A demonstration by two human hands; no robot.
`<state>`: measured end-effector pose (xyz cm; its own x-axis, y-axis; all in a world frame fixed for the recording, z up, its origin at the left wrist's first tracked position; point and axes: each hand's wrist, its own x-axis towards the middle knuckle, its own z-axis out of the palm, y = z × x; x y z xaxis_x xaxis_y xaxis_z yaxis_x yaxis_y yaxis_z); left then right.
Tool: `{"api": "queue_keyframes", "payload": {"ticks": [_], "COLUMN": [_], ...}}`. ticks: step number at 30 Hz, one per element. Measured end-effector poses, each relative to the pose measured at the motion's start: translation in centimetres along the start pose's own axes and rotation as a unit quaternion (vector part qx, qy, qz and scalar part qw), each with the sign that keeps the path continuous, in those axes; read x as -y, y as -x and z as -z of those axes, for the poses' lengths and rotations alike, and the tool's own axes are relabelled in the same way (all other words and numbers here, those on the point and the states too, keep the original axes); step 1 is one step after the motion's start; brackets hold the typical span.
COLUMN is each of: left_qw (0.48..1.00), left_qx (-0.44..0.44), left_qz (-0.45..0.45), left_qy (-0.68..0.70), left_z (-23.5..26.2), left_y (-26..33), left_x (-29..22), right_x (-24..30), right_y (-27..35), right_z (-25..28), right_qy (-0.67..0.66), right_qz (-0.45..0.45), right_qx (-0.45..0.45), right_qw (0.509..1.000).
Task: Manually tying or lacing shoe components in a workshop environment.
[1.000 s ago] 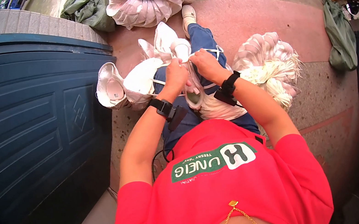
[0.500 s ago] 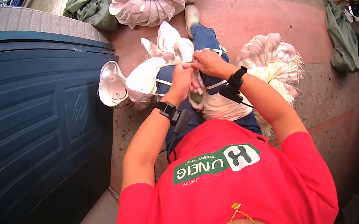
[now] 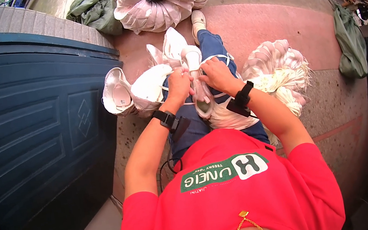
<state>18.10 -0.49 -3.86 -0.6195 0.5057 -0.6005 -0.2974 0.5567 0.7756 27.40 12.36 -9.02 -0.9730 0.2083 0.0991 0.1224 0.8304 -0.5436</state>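
Note:
A pale shoe upper (image 3: pixel 202 97) lies lengthwise across my lap, its rounded toe pointing away and its greenish lining showing at the near end. My left hand (image 3: pixel 180 85) is at its left side, fingers curled in a pinch on a white shoelace (image 3: pixel 165 88). On the other side, my right hand (image 3: pixel 218 76) is closed on lace too, and a white strand runs out beyond it over my leg. Lacing crosses the middle of the upper between both hands. The exact fingertip grip is partly hidden.
Several white shoe uppers (image 3: pixel 146 88) sit left of my lap. Bundled uppers (image 3: pixel 276 61) and a hank of cream laces (image 3: pixel 285 78) lie at right. A ring-shaped bundle (image 3: pixel 156 12) stands ahead near a green sack (image 3: pixel 95 14). A blue door (image 3: pixel 28 124) borders the left.
My hands were together over the shoe upper; now they are apart, one on each side of it. The upper's laced middle has come into sight.

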Motion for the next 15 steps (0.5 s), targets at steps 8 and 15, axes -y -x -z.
{"api": "queue_keyframes", "payload": {"ticks": [8, 15], "left_qw": [0.985, 0.988], "left_qx": [0.042, 0.115], "left_qz": [-0.038, 0.082], "left_qy": [-0.161, 0.058], "left_z": [-2.6, -4.3], "left_y": [-1.2, 0.1], "left_x": [2.4, -0.1], "right_x": [-2.0, -2.1], "right_y": [-0.2, -0.2], "right_z": [-3.0, -2.0], "right_qy": [0.14, 0.047], "right_qz": [0.039, 0.011], "right_qx": [0.022, -0.06], "right_qw": [0.989, 0.997]}}
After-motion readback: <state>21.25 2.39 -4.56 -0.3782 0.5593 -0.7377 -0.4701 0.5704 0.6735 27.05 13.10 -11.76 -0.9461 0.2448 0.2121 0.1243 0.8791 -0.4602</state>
